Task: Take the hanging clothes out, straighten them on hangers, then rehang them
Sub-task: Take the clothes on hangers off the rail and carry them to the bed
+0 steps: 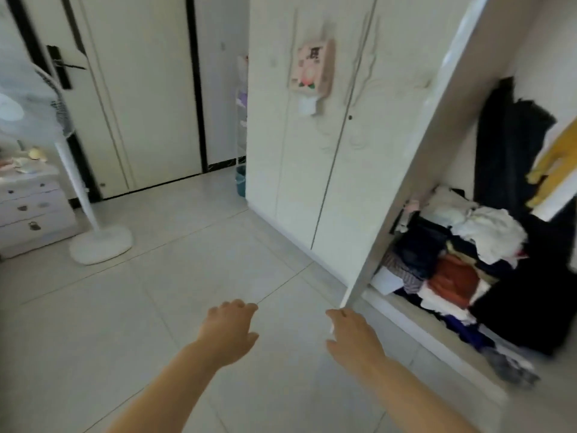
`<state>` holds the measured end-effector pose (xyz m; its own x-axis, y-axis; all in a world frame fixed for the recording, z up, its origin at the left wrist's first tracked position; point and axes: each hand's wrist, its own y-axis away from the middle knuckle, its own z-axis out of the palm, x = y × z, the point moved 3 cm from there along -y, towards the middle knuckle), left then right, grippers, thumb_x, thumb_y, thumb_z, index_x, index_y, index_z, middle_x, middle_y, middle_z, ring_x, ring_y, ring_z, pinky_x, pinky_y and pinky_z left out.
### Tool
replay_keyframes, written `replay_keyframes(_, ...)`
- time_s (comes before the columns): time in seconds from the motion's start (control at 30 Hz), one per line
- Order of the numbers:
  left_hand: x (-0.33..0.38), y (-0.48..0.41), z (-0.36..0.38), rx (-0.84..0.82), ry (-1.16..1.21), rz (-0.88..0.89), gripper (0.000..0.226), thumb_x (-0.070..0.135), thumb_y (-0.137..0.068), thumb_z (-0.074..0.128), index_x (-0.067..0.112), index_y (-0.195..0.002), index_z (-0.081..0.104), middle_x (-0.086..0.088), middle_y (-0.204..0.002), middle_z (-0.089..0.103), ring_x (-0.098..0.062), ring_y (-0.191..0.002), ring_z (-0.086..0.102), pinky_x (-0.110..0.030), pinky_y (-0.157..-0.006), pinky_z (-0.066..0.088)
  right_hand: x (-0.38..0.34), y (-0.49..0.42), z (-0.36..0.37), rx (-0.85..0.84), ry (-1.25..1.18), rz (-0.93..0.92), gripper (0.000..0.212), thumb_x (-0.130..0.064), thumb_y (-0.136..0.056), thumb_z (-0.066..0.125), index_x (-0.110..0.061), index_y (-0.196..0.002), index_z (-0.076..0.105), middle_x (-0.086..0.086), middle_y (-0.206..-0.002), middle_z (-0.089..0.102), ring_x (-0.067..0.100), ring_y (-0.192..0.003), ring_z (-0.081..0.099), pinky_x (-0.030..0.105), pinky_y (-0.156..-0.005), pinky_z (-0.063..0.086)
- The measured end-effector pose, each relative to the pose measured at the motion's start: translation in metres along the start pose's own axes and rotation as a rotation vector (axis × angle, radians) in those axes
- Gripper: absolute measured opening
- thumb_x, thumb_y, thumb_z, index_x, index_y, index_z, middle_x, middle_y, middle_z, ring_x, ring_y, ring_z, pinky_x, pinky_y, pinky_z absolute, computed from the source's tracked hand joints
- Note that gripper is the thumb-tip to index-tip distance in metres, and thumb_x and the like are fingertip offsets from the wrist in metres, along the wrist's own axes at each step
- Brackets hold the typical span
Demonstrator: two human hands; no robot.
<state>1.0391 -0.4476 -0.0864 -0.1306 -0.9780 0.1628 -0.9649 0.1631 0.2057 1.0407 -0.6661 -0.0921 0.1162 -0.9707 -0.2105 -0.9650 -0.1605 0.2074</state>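
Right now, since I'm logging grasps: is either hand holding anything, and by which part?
The right hand grips the open wardrobe door at its bottom corner; the left hand holds nothing.

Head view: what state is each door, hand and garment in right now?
wardrobe door: swung open.
left hand: open, holding nothing.
right hand: at that door's edge, grip unclear.
dark clothes: hanging inside.
yellow garment: hanging.
clothes pile: heaped, untidy.
room door: closed.
drawers: closed.

Head-worn view, angled down toward floor (162, 310)
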Motion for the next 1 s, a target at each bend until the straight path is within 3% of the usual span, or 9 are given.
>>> replay_keyframes(0.1,0.093,-0.062,-0.016,0.04,-0.034,0.156,0.053,0.041,-0.092,0.045,0.026,-0.14,0.03,0.001,-0.139,0.041,-0.02,-0.125,0.041,-0.034,-0.103,0.033,0.089,-0.004,-0.035,0.058,-0.014,0.131,0.05,-0.027,-0.094,0.047,-0.019,-0.14,0.03,0.004,-0.137,0.038,0.022,-0.123,0.038,0.03,-0.1,0.035)
replay_keyframes(0.4,0.295,-0.183,-0.064,0.141,0.001,0.579,0.048,0.038,-0.091,0.047,0.025,-0.136,0.036,0.004,-0.13,0.049,-0.017,-0.115,0.048,-0.031,-0.096,0.039,0.261,-0.02,-0.125,0.242,-0.002,0.409,0.051,-0.029,-0.09,0.051,-0.022,-0.137,0.034,0.003,-0.137,0.038,0.023,-0.124,0.038,0.033,-0.1,0.036)
replay_keyframes(0.77,0.459,-0.35,-0.151,0.235,0.064,0.894,0.052,0.04,-0.091,0.048,0.026,-0.139,0.035,0.002,-0.133,0.046,-0.018,-0.121,0.044,-0.034,-0.099,0.039,0.394,-0.089,-0.259,0.508,0.039,0.581,0.057,-0.033,-0.09,0.055,-0.022,-0.141,0.032,0.003,-0.135,0.038,0.023,-0.119,0.04,0.032,-0.096,0.041)
replay_keyframes(1.0,0.55,-0.431,-0.207,0.29,0.158,1.006,0.049,0.035,-0.092,0.048,0.025,-0.138,0.036,0.001,-0.137,0.043,-0.016,-0.122,0.042,-0.03,-0.1,0.036,0.462,-0.134,-0.353,0.655,0.029,0.586,0.057,-0.029,-0.091,0.056,-0.019,-0.142,0.032,0.004,-0.138,0.038,0.022,-0.123,0.039,0.03,-0.103,0.036)
